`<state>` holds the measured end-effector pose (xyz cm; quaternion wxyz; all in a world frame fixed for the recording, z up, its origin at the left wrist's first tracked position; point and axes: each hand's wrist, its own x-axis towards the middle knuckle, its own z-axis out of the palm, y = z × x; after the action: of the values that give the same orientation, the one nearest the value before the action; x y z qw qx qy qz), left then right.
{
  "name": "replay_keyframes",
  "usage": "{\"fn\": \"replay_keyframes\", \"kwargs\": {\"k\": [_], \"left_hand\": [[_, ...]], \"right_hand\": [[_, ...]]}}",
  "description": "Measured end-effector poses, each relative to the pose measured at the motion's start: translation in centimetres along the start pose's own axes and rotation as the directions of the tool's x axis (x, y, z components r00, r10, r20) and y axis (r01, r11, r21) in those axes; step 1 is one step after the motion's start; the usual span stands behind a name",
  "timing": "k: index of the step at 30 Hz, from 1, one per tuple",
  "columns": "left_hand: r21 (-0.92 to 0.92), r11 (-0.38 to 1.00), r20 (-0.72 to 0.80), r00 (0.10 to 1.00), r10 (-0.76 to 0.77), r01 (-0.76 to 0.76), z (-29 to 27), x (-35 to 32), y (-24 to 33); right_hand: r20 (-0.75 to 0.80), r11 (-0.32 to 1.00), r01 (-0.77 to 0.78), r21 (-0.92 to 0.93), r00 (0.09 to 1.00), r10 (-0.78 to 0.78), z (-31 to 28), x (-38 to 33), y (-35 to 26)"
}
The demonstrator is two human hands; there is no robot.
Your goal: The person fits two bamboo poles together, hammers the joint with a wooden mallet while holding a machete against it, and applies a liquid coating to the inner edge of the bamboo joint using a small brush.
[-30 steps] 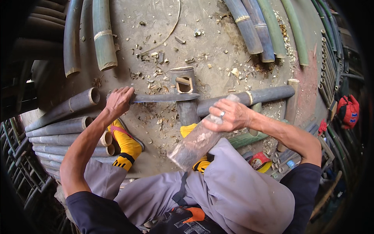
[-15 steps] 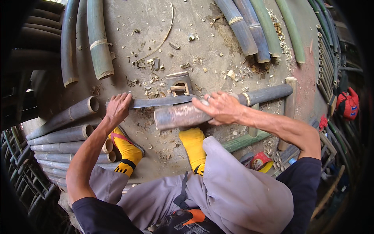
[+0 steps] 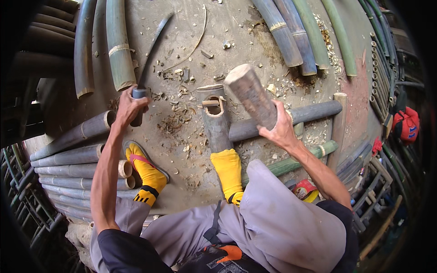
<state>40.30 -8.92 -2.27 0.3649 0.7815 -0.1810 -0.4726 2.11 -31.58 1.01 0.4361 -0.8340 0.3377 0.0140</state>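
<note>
My left hand (image 3: 129,107) is wrapped round the dark handle of a machete (image 3: 152,50), its long curved blade raised and pointing away from me. In my right hand (image 3: 281,129) is a short wooden club (image 3: 252,93), gripped at its lower end and tilted up to the left, pale at its cut top. Between the hands, a grey bamboo pole (image 3: 215,129) lies with a roughly squared hole near its far end and a loose sliver across the opening. My yellow-socked right foot (image 3: 226,170) presses on its near part.
Another dark bamboo pole (image 3: 314,112) lies crosswise right of the holed one, beside a green bamboo piece (image 3: 291,162). Cut bamboo poles (image 3: 86,170) are stacked at left; more long poles (image 3: 284,38) lie beyond. Chips litter the floor (image 3: 186,154). A red cap-like item (image 3: 406,123) sits far right.
The machete, held level over the bamboo before, has swung up and away at left. The club has lifted from lying sideways to a raised tilt, uncovering the bamboo and its hole.
</note>
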Motion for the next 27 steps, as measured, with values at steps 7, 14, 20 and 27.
{"fn": "replay_keyframes", "kwargs": {"k": [7, 14, 20, 27], "left_hand": [[0.351, 0.899, 0.240, 0.953, 0.183, -0.261, 1.6, -1.3, -3.1], [0.612, 0.732, 0.369, 0.927, 0.070, -0.299, 2.5, -1.5, -2.0], [0.547, 0.811, 0.080, 0.977, 0.197, -0.208, 0.8, -0.5, -2.6], [0.487, 0.815, 0.279, 0.940, 0.195, -0.314, 1.3, -0.2, -2.8]], "right_hand": [[0.375, 0.397, -0.590, 0.703, 0.782, 0.498, -0.7, -3.1, 0.2], [0.299, 0.492, -0.495, 0.716, 0.854, 0.425, 2.8, -6.6, 1.9], [0.116, 0.682, -0.375, 0.628, 0.912, 0.394, 2.8, -6.0, 0.2], [0.012, 0.832, -0.261, 0.490, 0.956, 0.293, 0.6, -4.2, -2.1]]}}
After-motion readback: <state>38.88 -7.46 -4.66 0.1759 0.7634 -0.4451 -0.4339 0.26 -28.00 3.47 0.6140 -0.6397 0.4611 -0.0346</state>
